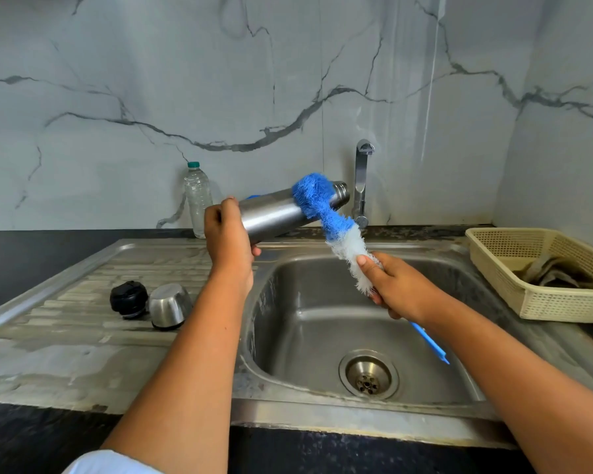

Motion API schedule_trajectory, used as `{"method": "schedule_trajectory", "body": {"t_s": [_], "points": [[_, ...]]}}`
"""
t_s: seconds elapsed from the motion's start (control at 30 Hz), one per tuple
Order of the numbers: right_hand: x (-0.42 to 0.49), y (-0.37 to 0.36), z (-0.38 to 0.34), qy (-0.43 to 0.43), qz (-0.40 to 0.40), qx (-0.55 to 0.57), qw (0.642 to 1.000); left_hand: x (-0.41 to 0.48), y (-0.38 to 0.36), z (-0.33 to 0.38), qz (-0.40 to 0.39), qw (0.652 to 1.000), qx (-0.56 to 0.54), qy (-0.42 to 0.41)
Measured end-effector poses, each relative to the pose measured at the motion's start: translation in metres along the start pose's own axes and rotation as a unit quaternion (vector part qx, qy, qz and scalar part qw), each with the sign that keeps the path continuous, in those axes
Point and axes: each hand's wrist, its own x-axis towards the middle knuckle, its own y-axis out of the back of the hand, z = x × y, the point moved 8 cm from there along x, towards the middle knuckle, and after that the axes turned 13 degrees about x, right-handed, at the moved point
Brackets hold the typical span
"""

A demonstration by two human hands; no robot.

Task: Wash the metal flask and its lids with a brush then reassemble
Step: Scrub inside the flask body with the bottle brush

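The cylindrical steel flask (274,215) lies nearly level, mouth pointing right toward the tap, its base gripped by the left hand (228,234). The right hand (396,289) curls tightly round the blue-and-white bristle brush (326,213), whose head presses the neck.

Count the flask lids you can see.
2. A black lid lies on the drainboard, left of the basin; a steel lid stands right beside it, nearer the basin. None seems hidden.
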Motion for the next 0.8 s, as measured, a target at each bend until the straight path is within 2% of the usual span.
{"method": "schedule_trajectory", "body": {"t_s": [0.1, 0.27, 0.4, 0.57, 0.7, 0.8], "points": [[-0.003, -0.005, 0.001, -0.008, -0.021, -0.002, 1.000, 0.002, 0.009, -0.002, 0.035, 0.998, -0.039, 0.028], [0.000, -0.011, -0.006, 0.010, -0.011, -0.018, 1.000, 0.000, -0.004, -0.004, -0.016, 1.000, -0.005, 0.017], [-0.004, -0.017, -0.002, 0.001, -0.032, -0.042, 0.999, 0.004, 0.006, -0.010, 0.018, 0.998, -0.037, 0.054], [-0.001, -0.017, -0.014, 0.033, 0.013, -0.060, 0.998, 0.002, -0.002, -0.004, -0.006, 1.000, -0.005, 0.015], [-0.005, -0.022, -0.005, 0.009, -0.016, -0.061, 0.998, 0.008, 0.008, -0.005, 0.027, 0.999, -0.023, 0.022], [-0.003, -0.023, -0.007, 0.015, 0.001, -0.055, 0.998, 0.003, 0.003, -0.002, 0.015, 1.000, -0.001, 0.002]]}}
